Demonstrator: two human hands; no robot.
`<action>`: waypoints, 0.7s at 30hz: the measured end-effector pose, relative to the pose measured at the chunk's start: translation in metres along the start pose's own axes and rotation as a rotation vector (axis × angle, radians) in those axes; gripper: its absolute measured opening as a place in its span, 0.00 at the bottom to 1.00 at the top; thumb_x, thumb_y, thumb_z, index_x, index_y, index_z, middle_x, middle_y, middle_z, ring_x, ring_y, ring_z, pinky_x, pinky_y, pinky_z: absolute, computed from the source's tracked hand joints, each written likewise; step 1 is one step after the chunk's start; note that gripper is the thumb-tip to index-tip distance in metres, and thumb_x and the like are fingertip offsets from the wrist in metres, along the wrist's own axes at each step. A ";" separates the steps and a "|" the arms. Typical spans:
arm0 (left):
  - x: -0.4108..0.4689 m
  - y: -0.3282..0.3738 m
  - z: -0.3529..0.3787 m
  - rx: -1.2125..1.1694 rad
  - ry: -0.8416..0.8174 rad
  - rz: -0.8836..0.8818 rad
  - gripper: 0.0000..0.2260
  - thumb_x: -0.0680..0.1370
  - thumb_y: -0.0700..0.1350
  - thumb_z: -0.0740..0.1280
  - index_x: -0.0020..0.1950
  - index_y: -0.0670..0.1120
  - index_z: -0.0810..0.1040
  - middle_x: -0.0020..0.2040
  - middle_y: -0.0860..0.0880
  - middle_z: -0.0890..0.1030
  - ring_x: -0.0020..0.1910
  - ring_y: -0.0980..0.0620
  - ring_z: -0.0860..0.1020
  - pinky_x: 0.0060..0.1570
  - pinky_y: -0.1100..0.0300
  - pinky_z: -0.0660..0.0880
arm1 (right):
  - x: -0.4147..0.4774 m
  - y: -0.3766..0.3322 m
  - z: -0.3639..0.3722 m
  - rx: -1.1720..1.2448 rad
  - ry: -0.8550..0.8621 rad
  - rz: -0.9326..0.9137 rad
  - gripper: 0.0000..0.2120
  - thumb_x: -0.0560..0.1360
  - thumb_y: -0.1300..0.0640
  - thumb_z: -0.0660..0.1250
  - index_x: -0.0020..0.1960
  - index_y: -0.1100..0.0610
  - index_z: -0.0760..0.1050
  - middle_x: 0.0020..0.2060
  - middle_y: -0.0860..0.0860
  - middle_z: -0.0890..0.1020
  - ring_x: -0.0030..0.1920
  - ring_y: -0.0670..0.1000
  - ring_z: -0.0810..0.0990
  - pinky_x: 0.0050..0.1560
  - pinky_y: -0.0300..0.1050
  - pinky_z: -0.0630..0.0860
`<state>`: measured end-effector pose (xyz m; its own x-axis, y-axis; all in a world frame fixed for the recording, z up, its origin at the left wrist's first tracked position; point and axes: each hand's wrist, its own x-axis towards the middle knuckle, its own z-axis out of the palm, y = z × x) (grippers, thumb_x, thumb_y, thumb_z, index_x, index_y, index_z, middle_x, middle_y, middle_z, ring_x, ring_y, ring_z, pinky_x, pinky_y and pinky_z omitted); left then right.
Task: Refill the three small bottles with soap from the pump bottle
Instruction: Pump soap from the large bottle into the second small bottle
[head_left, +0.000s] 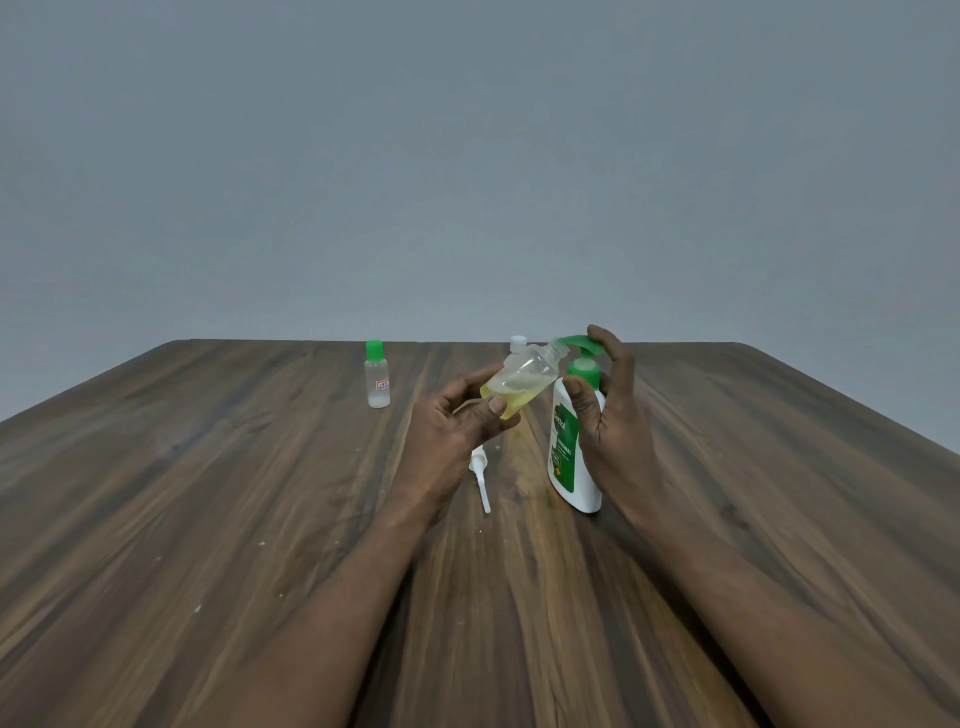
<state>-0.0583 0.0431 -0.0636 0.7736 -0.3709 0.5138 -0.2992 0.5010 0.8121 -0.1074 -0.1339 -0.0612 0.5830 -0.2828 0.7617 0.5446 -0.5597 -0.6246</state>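
Note:
My left hand (460, 415) holds a small clear bottle (522, 379) tilted, its open neck up against the green spout of the pump bottle (566, 447). Yellowish soap sits in the small bottle's lower part. My right hand (610, 410) grips the white pump bottle's body, thumb in front, fingers curled over the green pump head. A second small bottle (377, 373) with a green cap stands upright at the far left. Behind the tilted bottle, a white cap (518, 341) of another small bottle peeks out; its body is hidden.
A white spray-pump top with its dip tube (480, 475) lies on the wooden table (208, 493) just below my left hand. A plain grey wall rises behind the table's far edge.

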 end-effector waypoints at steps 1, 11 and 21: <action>0.000 0.001 0.000 -0.001 0.002 0.001 0.16 0.77 0.41 0.70 0.65 0.43 0.80 0.59 0.42 0.84 0.61 0.42 0.82 0.55 0.54 0.81 | 0.000 0.000 0.000 -0.003 -0.002 0.000 0.22 0.80 0.43 0.61 0.72 0.39 0.60 0.58 0.40 0.79 0.56 0.40 0.81 0.51 0.33 0.76; -0.001 0.000 -0.001 0.035 0.013 -0.012 0.16 0.79 0.37 0.69 0.67 0.40 0.78 0.60 0.38 0.83 0.61 0.41 0.82 0.56 0.53 0.82 | 0.001 -0.001 0.001 -0.042 0.032 0.005 0.19 0.79 0.40 0.59 0.68 0.41 0.62 0.52 0.36 0.80 0.51 0.36 0.80 0.46 0.28 0.73; 0.000 0.001 0.001 0.001 0.005 -0.010 0.16 0.77 0.40 0.71 0.65 0.43 0.80 0.60 0.42 0.84 0.61 0.42 0.82 0.55 0.54 0.81 | 0.000 0.001 0.001 0.016 0.001 -0.008 0.22 0.81 0.48 0.62 0.72 0.39 0.60 0.58 0.36 0.78 0.56 0.38 0.80 0.50 0.27 0.73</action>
<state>-0.0594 0.0427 -0.0629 0.7794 -0.3723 0.5039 -0.2915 0.4965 0.8176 -0.1065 -0.1340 -0.0613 0.5779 -0.2791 0.7669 0.5589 -0.5494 -0.6211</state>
